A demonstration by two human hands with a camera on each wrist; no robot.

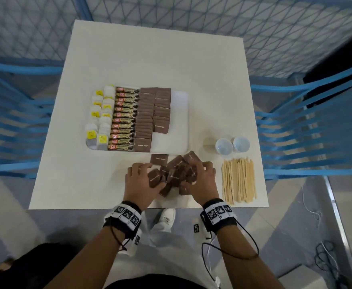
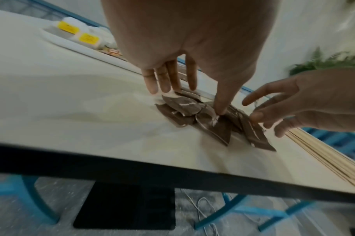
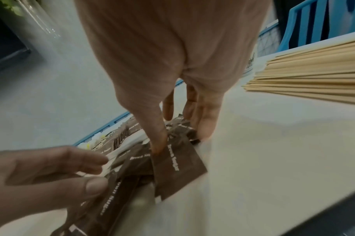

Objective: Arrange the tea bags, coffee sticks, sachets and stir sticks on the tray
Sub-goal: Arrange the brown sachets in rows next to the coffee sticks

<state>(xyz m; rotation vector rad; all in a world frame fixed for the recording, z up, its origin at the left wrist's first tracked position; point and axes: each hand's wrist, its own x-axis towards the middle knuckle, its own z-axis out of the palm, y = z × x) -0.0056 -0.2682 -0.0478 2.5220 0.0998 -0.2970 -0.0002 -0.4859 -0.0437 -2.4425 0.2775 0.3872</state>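
A loose pile of brown sugar sachets (image 1: 175,174) (image 2: 219,129) (image 3: 176,169) lies near the table's front edge. My left hand (image 1: 148,174) (image 2: 192,100) sits on its left side, fingers fairly straight and the thumb tip pressing a sachet. On the pile's right side is my right hand (image 1: 196,172) (image 3: 181,142), thumb and fingers touching sachets. The white tray (image 1: 177,122) behind holds tea bags (image 1: 100,119), coffee sticks (image 1: 125,119) and rows of brown sachets (image 1: 152,113); its right part is bare. Wooden stir sticks (image 1: 238,180) (image 3: 314,76) lie right of my right hand.
Two small white cups (image 1: 224,146) stand behind the stir sticks. One sachet (image 1: 159,159) lies apart between the pile and the tray. Blue chairs (image 1: 14,122) flank the table left and right. The table's front edge (image 2: 172,172) is just behind my wrists.
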